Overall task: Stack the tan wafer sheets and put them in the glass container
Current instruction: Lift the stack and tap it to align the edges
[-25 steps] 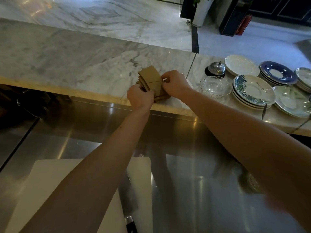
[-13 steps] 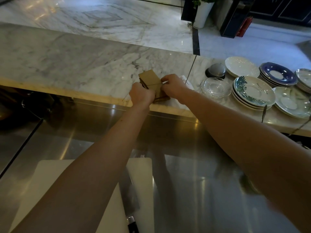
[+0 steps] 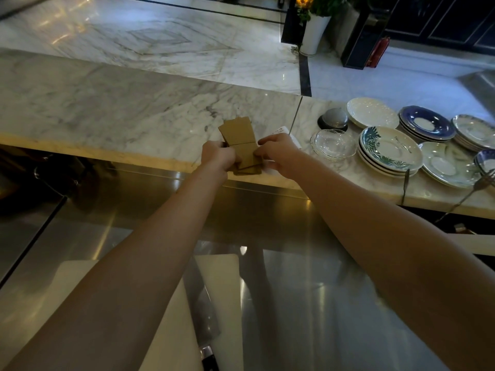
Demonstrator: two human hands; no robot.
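A pile of tan wafer sheets lies near the front edge of the marble counter. My left hand grips the pile's left side and my right hand grips its right side. The top sheets stick out toward the back and are not lined up with the lower ones. A clear glass container stands on the counter a little to the right of my right hand, apart from the wafers. Something white lies under the pile, mostly hidden by my right hand.
Stacks of plates and saucers crowd the counter's right end, with a round metal lid behind the glass container. A fork hangs over the counter edge. A white cutting board with a knife lies on the steel worktop below.
Both hands have closed in on the pile's sides and the sheets now lie flatter and more gathered than a second ago.
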